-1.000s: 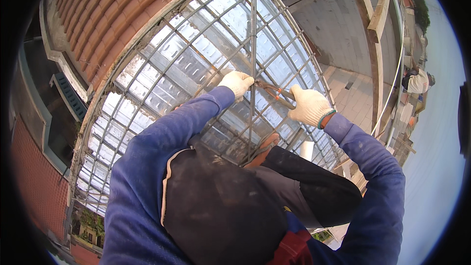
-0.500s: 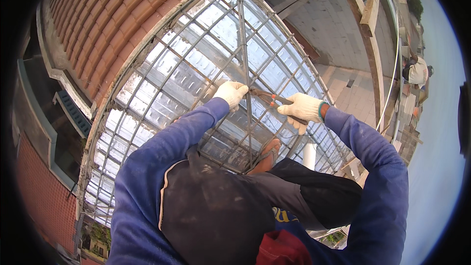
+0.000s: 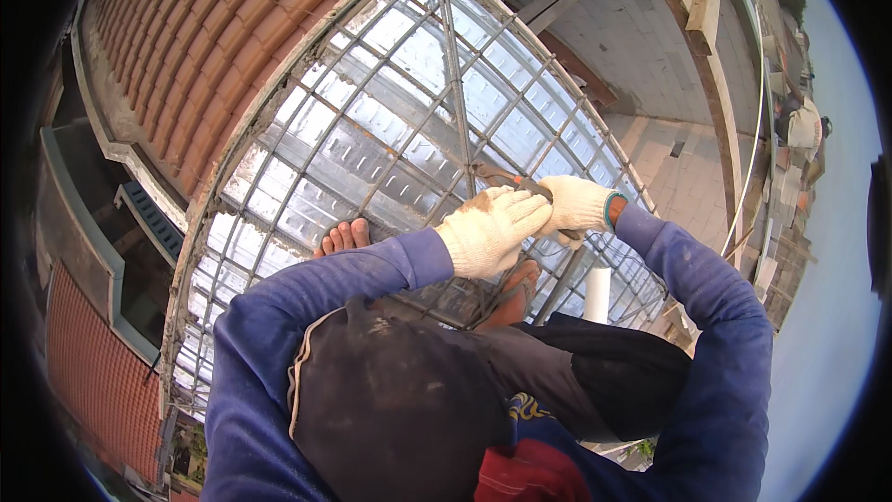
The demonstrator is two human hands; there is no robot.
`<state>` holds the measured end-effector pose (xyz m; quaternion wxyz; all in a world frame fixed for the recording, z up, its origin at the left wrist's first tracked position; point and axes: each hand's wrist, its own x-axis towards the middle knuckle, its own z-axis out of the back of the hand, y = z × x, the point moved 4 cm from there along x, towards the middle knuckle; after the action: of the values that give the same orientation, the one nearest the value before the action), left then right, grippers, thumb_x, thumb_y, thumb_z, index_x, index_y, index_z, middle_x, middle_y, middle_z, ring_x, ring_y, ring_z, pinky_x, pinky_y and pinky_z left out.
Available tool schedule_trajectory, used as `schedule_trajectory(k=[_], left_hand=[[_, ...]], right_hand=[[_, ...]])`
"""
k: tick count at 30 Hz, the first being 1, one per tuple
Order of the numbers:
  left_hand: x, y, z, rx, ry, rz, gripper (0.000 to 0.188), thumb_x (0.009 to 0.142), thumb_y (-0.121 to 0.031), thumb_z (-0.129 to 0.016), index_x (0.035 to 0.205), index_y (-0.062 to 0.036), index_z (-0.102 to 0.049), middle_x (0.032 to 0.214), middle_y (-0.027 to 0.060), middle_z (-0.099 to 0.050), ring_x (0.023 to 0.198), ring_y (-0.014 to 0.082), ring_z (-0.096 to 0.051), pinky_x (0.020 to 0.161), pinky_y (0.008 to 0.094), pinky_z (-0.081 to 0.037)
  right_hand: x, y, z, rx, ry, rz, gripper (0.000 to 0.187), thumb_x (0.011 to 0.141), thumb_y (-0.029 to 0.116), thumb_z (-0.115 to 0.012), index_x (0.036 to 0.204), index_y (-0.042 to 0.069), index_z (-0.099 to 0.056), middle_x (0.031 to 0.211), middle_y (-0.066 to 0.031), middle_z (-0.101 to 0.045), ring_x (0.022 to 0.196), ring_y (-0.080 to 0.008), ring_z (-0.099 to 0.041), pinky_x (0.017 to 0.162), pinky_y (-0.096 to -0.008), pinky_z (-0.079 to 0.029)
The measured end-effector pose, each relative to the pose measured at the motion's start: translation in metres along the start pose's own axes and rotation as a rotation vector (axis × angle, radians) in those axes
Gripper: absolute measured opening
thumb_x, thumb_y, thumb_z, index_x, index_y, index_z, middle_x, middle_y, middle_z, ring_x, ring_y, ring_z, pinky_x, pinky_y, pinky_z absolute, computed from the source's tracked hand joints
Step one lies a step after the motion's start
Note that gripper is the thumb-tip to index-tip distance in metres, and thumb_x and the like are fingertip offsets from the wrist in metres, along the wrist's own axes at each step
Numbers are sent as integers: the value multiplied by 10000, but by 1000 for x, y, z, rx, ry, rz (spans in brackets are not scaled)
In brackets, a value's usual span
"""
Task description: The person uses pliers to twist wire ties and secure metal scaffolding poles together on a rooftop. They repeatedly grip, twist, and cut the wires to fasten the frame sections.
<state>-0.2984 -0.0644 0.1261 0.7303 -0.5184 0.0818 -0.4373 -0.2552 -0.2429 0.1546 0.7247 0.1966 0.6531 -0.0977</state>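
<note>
My right hand [image 3: 578, 204], in a white knit glove, is closed around the handles of a pair of pincers [image 3: 514, 180] with orange-red marks. The tool's jaws are at a bundle of steel bars [image 3: 455, 84] where the grid bars cross. My left hand [image 3: 492, 231], also gloved, lies against my right hand, its fingers pressed together over the handles. Its thumb and palm are hidden. Beneath both hands spreads a rebar grid [image 3: 327, 139] above shiny metal decking [image 3: 386, 116].
My bare toes [image 3: 344, 236] and a sandalled foot [image 3: 517, 293] rest on the grid. A white pipe [image 3: 597, 295] stands at right. Roof tiles [image 3: 218, 46] border the left, a wooden beam [image 3: 720, 121] the right. Beyond the deck's right edge lies a lower floor [image 3: 674, 167]. Another person [image 3: 805, 125] is farther right.
My left hand has left the bar crossing and come down and right against my right hand at the pincers. My toes at left have come into sight. The view has shifted slightly.
</note>
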Motion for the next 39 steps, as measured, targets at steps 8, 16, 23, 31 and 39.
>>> schedule_trajectory(k=[8,16,23,31,39], left_hand=[[-7,17,6,283,38,-105,494,867,-111,-708,1345,-237,-704,1006,8,-747,1052,243,-745,1045,479,-572],[35,55,30,332,146,8,332,966,-138,-648,1270,-243,-730,1108,26,-778,995,312,-772,865,448,-649],[51,138,29,-823,-300,759,219,1106,-227,-635,1179,-39,-719,988,58,-756,858,165,-751,798,343,-645],[17,158,31,-975,-657,1020,319,1141,-229,-551,1383,-31,-612,1009,55,-685,881,178,-728,867,391,-657],[63,95,-30,-901,-96,811,361,1144,-279,-573,1394,-39,-675,972,38,-673,896,162,-686,921,361,-599]], right_hand=[[-21,19,-1,-538,-505,60,552,857,369,-842,1236,21,-643,1019,-186,-771,889,-321,-782,768,-474,-609],[-22,35,13,-667,-497,102,314,970,334,-752,965,22,-718,898,-138,-751,799,-293,-784,735,-418,-645],[-4,-32,-18,360,56,-94,429,1094,235,-630,1467,31,-570,926,-117,-743,835,-259,-788,702,-443,-671],[-40,-44,-79,-321,-231,117,567,1001,199,-566,1567,226,-575,1197,-228,-776,1049,-419,-762,904,-533,-593],[-34,-127,-109,22,-241,55,603,1018,261,-571,1602,119,-541,1408,-235,-712,1306,-430,-668,1085,-498,-526]])
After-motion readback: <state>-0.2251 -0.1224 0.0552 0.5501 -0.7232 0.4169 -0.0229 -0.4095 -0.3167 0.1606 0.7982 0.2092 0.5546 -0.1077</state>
